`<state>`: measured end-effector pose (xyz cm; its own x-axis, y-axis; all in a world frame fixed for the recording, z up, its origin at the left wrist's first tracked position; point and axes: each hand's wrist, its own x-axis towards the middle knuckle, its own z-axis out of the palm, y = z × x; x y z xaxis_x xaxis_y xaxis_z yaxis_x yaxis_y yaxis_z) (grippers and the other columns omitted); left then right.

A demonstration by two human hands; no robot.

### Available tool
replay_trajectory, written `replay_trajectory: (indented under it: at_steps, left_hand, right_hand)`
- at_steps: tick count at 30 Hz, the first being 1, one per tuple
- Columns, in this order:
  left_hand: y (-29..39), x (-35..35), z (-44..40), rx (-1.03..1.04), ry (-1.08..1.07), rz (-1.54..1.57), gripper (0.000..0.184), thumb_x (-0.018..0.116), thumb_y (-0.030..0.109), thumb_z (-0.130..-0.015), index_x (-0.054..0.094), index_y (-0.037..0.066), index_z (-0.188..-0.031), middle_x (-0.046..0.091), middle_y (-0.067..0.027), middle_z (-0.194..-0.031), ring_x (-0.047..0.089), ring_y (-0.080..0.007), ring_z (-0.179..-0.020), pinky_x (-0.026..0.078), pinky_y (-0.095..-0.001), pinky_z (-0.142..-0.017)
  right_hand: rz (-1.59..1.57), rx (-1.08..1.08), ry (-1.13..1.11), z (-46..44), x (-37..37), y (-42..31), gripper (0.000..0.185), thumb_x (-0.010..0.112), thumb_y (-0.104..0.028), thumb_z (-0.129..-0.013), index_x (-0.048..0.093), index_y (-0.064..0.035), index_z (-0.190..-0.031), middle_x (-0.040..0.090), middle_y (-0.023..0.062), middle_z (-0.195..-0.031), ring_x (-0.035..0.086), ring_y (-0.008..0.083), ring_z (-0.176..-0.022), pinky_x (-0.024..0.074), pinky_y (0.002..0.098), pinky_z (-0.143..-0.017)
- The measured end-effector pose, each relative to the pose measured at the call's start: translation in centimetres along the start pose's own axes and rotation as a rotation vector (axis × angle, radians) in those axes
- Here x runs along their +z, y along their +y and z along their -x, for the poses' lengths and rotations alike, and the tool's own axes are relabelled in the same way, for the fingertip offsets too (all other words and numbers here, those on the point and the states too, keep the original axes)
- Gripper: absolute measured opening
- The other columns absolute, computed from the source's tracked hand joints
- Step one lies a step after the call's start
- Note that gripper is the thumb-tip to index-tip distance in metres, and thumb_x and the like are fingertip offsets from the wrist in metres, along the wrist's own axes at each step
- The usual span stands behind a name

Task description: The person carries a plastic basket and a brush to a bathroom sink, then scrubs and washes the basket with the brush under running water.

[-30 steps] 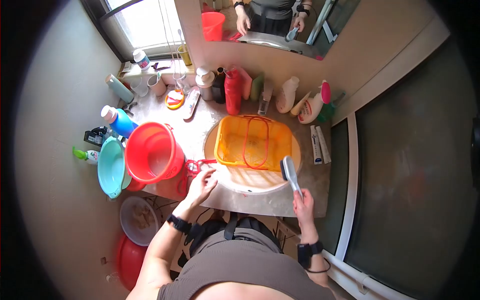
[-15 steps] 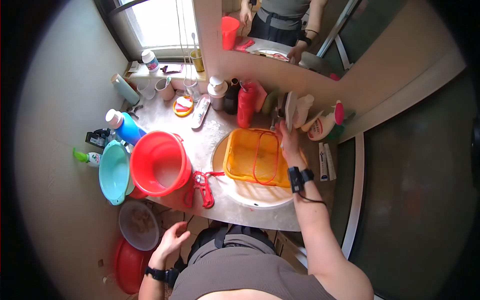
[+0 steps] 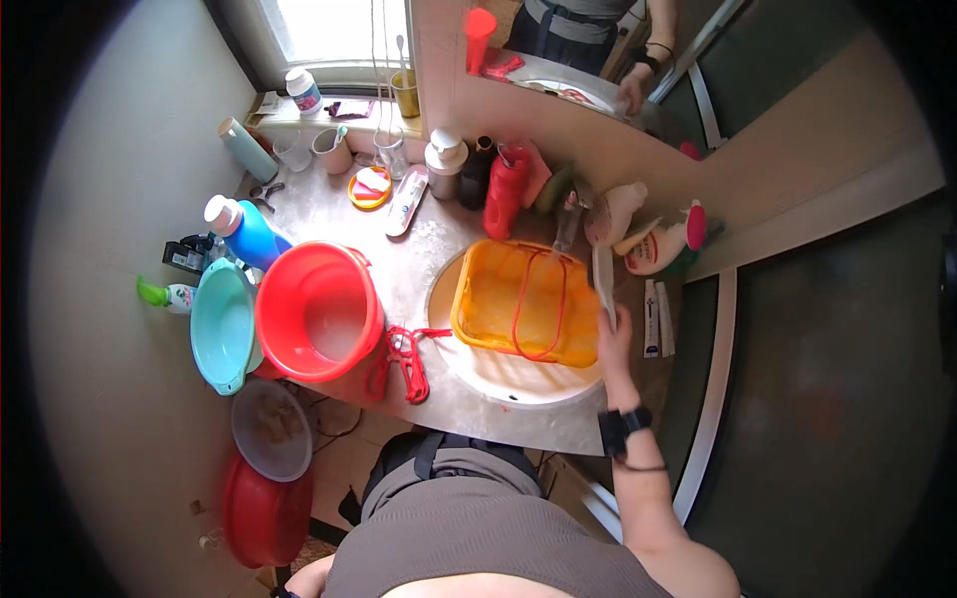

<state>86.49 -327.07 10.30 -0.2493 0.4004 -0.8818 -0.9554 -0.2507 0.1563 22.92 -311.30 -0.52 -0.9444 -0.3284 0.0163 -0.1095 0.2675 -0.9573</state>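
Observation:
My right hand [image 3: 615, 334] is closed around the lower end of a white scrub brush [image 3: 603, 279], held on edge at the right side of the sink. Just left of it, a yellow plastic basket [image 3: 488, 334] with a thin red handle [image 3: 517, 317] rests tilted over the round white sink [image 3: 478, 384]. The faucet [image 3: 568, 221] stands behind the basket. Only a bit of my left forearm shows at the bottom edge; my left hand is out of the frame.
A red bucket [image 3: 319, 309], a teal basin [image 3: 221, 334] and a blue bottle [image 3: 249, 234] crowd the counter's left. Red clothes hangers [image 3: 407, 369] lie by the sink. Bottles, including a red one [image 3: 506, 189], line the wall; toothpaste tubes [image 3: 653, 319] lie right.
My right hand has drawn the brush from among the bottles behind the sink toward me. My left hand has dropped out of view. The camera view has shifted slightly.

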Motion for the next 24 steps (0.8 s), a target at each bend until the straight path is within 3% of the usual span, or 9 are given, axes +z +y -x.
replay_trajectory:
  at_steps: [2,5,9,12,14,16,18,21,24]
  left_hand:
    - [1.5,-0.5,-0.2,0.008,0.003,-0.082,0.079,0.05,0.06,-0.093,0.04,-0.003,-0.139,0.05,-0.0147,-0.136,0.052,-0.0212,-0.119,0.044,-0.0349,-0.099]
    - [5.2,-2.1,0.2,-0.01,0.015,-0.262,0.078,0.05,0.062,-0.092,0.047,-0.004,-0.135,0.055,-0.0139,-0.131,0.052,-0.0203,-0.118,0.044,-0.0346,-0.099]
    - [11.5,-3.9,1.1,-0.09,0.07,-0.164,0.087,0.05,0.07,-0.087,0.055,-0.005,-0.13,0.061,-0.0139,-0.125,0.056,-0.0208,-0.112,0.045,-0.0348,-0.096]
    - [15.5,-4.6,0.4,-0.179,0.1,-0.545,0.095,0.052,0.079,-0.078,0.059,-0.005,-0.123,0.065,-0.0147,-0.117,0.062,-0.028,-0.104,0.047,-0.0359,-0.094]
    - [19.0,-5.3,0.8,-0.024,0.077,-0.803,0.089,0.06,0.073,-0.078,0.059,-0.004,-0.122,0.064,-0.0174,-0.117,0.062,-0.0297,-0.106,0.048,-0.037,-0.093]
    - [21.6,-5.2,0.7,0.365,0.476,-0.64,0.084,0.071,0.059,-0.077,0.052,-0.003,-0.13,0.061,-0.022,-0.122,0.06,-0.0302,-0.113,0.048,-0.0382,-0.096]
    - [25.1,-5.6,-0.8,0.527,0.712,-0.587,0.073,0.072,0.046,-0.081,0.05,-0.001,-0.132,0.059,-0.0236,-0.124,0.057,-0.0327,-0.119,0.046,-0.0394,-0.099]
    - [30.8,-5.5,-3.8,0.773,0.736,-0.606,0.066,0.073,0.033,-0.083,0.046,0.006,-0.136,0.053,-0.0214,-0.131,0.051,-0.0345,-0.123,0.042,-0.04,-0.104]
    - [36.8,-5.1,-8.7,1.104,0.814,-0.796,0.064,0.075,0.024,-0.081,0.047,0.007,-0.136,0.046,-0.019,-0.138,0.045,-0.0336,-0.129,0.037,-0.0414,-0.108]
  right_hand:
    - [-0.11,0.035,0.064,2.3,-2.6,1.7,0.044,0.062,-0.027,-0.093,0.053,0.0024,-0.125,0.065,0.0165,-0.112,0.063,0.0227,-0.102,0.048,0.0318,-0.086]
    - [0.368,0.059,-0.2,2.6,-5.1,1.2,0.033,0.062,-0.018,-0.091,0.057,-0.0009,-0.119,0.066,0.017,-0.109,0.064,0.0255,-0.102,0.0487,0.0333,-0.087]
    - [0.639,-0.015,-0.598,-2.3,-1.7,1.4,0.034,0.061,-0.02,-0.088,0.06,-0.0113,-0.121,0.066,0.0182,-0.107,0.064,0.0369,-0.097,0.0511,0.0409,-0.083]
    - [0.758,-0.107,-0.687,-5.3,2.8,2.5,0.03,0.058,-0.026,-0.089,0.063,-0.0113,-0.115,0.067,0.0167,-0.104,0.065,0.0372,-0.094,0.0511,0.0429,-0.082]
    - [0.992,0.003,-0.724,-6.6,4.5,5.5,0.032,0.059,-0.03,-0.09,0.062,-0.0182,-0.12,0.068,0.018,-0.101,0.064,0.0365,-0.094,0.0516,0.0446,-0.078]
    - [1.051,-0.125,-0.661,-6.1,4.2,6.5,0.03,0.058,-0.028,-0.09,0.063,-0.0154,-0.117,0.068,0.0186,-0.097,0.065,0.0369,-0.091,0.0517,0.0452,-0.077]
    - [1.128,0.091,-0.63,-5.5,3.8,7.2,0.029,0.057,-0.028,-0.09,0.063,-0.0126,-0.114,0.068,0.018,-0.095,0.065,0.0374,-0.09,0.0518,0.0455,-0.077]
    - [1.151,0.095,-0.665,-4.1,2.2,2.9,0.034,0.046,-0.032,-0.095,0.065,-0.0083,-0.108,0.068,0.0195,-0.098,0.066,0.0366,-0.094,0.052,0.0475,-0.08]
    - [1.197,0.092,-0.662,-4.0,2.0,1.7,0.031,0.05,-0.031,-0.093,0.064,-0.0099,-0.113,0.068,0.0191,-0.1,0.066,0.0348,-0.096,0.0521,0.0461,-0.08]
